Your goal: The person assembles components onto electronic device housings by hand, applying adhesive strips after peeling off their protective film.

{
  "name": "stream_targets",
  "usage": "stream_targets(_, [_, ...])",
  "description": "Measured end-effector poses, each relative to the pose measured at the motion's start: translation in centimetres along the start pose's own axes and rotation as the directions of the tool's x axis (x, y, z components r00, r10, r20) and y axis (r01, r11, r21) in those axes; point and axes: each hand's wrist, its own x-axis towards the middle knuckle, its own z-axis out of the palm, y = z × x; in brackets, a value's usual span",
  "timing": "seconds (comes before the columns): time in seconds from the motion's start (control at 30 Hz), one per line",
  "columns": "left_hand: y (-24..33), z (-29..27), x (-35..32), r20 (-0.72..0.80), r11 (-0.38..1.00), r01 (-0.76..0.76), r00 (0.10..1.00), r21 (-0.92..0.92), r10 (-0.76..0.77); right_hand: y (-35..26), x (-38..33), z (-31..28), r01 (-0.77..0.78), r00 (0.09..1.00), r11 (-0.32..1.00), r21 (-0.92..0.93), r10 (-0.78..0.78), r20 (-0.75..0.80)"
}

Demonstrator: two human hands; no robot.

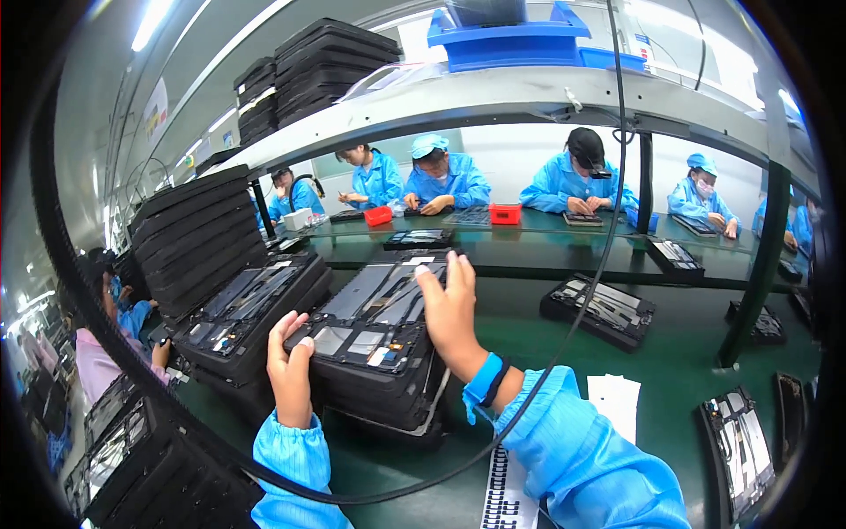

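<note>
An opened tablet point(374, 304), its grey battery cells, flat cables and circuit board exposed, lies on top of a stack of black foam trays point(374, 388) in front of me. My left hand point(291, 366) grips its near left corner, with the thumb on the upper edge. On the opposite side my right hand point(451, 313) holds the right edge, fingers pointing up and away. A blue band circles my right wrist. Where the fingertips pass under the edges is hidden, so I cannot tell whether the tablet is lifted off the tray.
Left of it stands another tray stack with an opened tablet point(247, 304), beside a taller tray pile point(189, 238). More opened tablets point(599, 309) lie rightward on the green bench. A black cable point(564, 339) hangs across the view. Co-workers point(445, 181) sit across the bench.
</note>
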Motion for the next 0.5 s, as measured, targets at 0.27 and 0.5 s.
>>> stream_targets(0.27, [-0.9, -0.7, -2.0, -0.297, 0.951, -0.115, 0.933, 0.286, 0.201, 2.8, 3.1, -6.0, 0.163, 0.975, 0.971, -0.176, -0.131, 0.180])
stream_targets(0.5, [3.8, 9.2, -9.9, 0.714, 0.905, -0.413, 0.664, 0.106, 0.220, 11.3, 6.6, -26.5, 0.158, 0.971, 0.458, -0.875, 0.088, 0.222])
